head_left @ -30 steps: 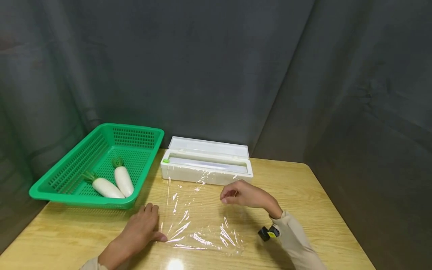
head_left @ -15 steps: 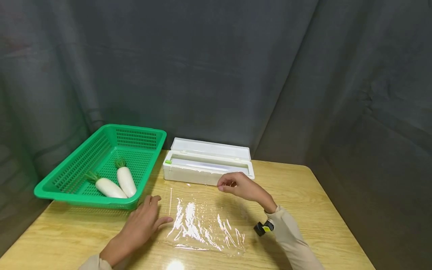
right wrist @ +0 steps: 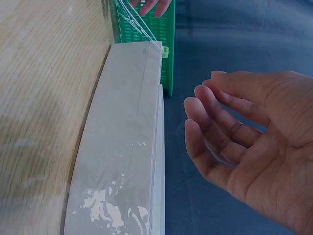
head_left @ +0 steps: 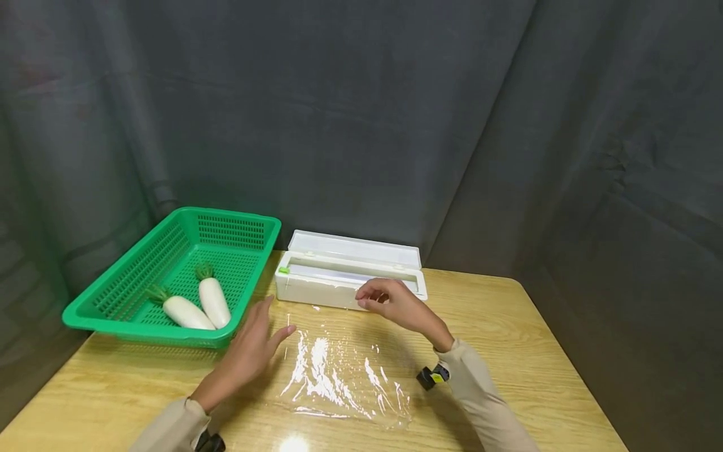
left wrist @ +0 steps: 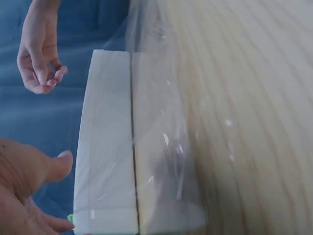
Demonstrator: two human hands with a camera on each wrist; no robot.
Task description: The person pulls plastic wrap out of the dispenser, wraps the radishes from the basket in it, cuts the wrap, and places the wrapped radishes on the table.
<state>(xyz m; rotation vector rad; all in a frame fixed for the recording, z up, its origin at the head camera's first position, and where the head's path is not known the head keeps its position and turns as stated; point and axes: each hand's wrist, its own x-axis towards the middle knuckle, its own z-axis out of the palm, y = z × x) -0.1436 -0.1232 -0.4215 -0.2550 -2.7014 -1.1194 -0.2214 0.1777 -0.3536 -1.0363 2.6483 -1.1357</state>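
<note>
A clear sheet of cling film lies on the wooden table, running from the front of a white cling film box. The box stands with its lid up, a roll inside and a small green slider at its left end. My left hand is over the left edge of the film, thumb spread from straight fingers, holding nothing. In front of the box's right half hovers my right hand; the right wrist view shows its fingers loosely bent with nothing between them.
Left of the box, a green plastic basket holds two white radishes with short green tops. Dark curtains hang behind the table and along its sides.
My left hand has lifted from the film's near left corner and moved forward toward the box. My right hand has shifted forward and slightly left, up to the box front.
</note>
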